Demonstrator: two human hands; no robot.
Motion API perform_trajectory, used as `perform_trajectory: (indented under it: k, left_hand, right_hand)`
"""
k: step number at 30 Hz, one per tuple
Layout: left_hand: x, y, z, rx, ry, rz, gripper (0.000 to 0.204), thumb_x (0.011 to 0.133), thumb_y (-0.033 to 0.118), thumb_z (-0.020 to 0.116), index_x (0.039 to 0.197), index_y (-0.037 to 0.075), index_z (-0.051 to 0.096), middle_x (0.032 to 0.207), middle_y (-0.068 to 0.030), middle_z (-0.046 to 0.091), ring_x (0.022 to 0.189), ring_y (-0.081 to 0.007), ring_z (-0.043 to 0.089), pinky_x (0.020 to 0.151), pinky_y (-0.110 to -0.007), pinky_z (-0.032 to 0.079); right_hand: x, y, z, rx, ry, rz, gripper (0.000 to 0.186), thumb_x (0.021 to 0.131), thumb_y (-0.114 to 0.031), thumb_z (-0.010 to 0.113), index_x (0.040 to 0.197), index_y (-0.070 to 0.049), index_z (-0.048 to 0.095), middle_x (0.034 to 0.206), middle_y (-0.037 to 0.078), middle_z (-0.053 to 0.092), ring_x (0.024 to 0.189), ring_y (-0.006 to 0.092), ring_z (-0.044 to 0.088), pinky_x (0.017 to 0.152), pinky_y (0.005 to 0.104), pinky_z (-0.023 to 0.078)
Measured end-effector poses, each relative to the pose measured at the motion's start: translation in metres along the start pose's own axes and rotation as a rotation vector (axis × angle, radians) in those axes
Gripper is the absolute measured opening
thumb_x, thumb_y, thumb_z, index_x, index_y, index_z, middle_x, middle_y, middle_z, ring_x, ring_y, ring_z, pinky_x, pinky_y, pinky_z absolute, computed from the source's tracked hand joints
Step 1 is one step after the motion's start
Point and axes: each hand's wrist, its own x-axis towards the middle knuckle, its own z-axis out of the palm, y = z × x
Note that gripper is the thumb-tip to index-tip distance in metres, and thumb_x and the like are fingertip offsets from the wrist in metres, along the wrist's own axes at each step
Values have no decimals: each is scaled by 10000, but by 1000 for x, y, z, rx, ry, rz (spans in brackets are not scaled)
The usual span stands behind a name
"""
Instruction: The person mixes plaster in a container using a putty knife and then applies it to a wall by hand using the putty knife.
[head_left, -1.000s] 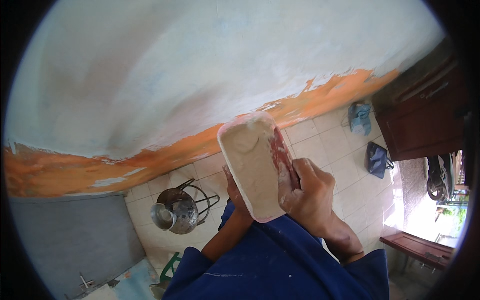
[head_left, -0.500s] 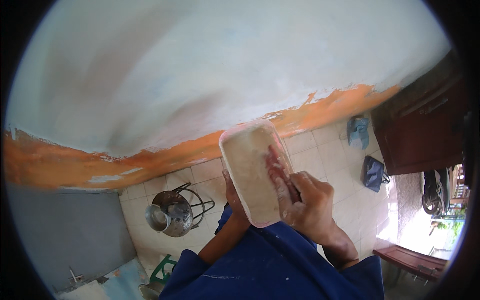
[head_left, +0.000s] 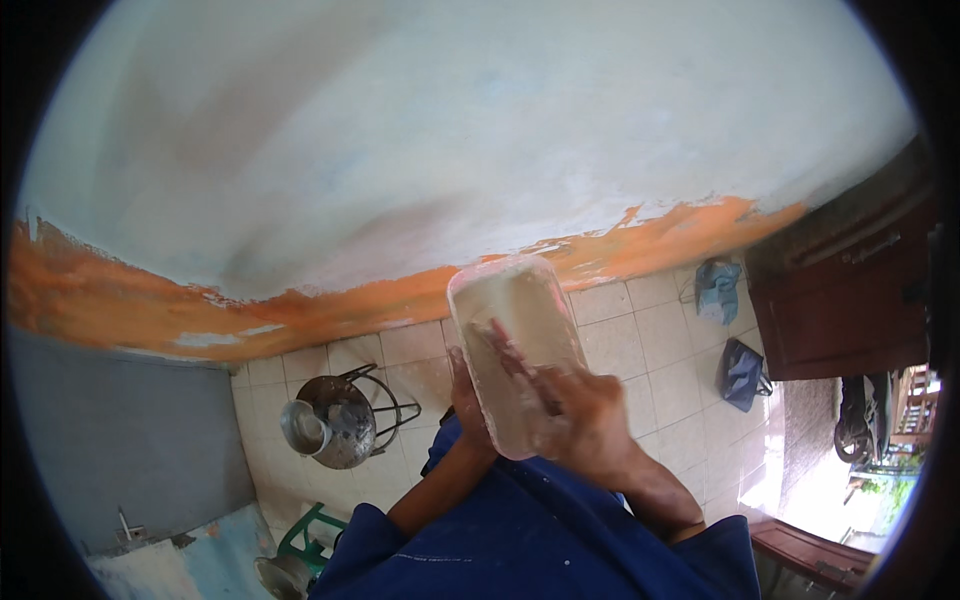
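A pinkish-white rectangular tub [head_left: 512,265] is in front of my body, with beige paste [head_left: 535,315] inside. My left hand [head_left: 470,408] supports the tub, its fingers wrapped around the left wall. In my right hand [head_left: 592,415], somewhat blurred, is a reddish scraper [head_left: 508,348] smeared with paste. The scraper reaches into the tub and touches the paste, while its far edge is indistinct. Just beyond the tub stands a wall [head_left: 480,130], whitish above with an orange band [head_left: 400,298] along its foot.
A round stool [head_left: 350,425] with a metal pot [head_left: 305,428] stands on the tiled floor at left. Behind it is a grey panel [head_left: 130,440]. Part of a green chair [head_left: 312,530] shows below. A blue bag [head_left: 742,375] lies at right, near a dark red cabinet [head_left: 850,300].
My right hand has swept the scraper leftward across the paste, from the tub's right side to its middle. The tub has shifted slightly right and down in view.
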Motion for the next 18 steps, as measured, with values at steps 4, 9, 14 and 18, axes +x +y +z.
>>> perform_trajectory:
  k: [4,9,14,18]
  left_hand:
    - [-3,6,2,29,73,-68,676,969,574,281,1439,91,331,1395,-142,447,1253,-302,469,1064,-470,382]
    - [-2,4,12,80,163,-30,721,959,616,257,1442,84,319,1394,-151,446,1259,-309,468,1058,-471,394]
    - [-2,9,22,269,317,-10,643,985,561,277,1398,80,376,1321,-151,502,1176,-298,534,1001,-445,450]
    - [-3,16,26,318,271,-40,729,957,611,289,1456,79,265,1400,-170,428,1261,-321,464,1043,-494,405]
  right_hand:
    - [9,8,-24,-173,-5,-68,225,719,-14,680,920,15,584,722,116,556,518,273,584,424,360,458]
    - [17,18,-10,-198,-91,-196,196,746,16,691,927,35,618,664,126,568,504,276,586,416,335,455]
    - [35,2,-24,-183,102,-71,114,759,-41,710,774,-8,602,579,135,497,446,292,522,422,338,397]
    - [34,8,-20,-164,114,216,142,798,-58,663,720,16,570,577,156,514,434,286,482,450,342,397]
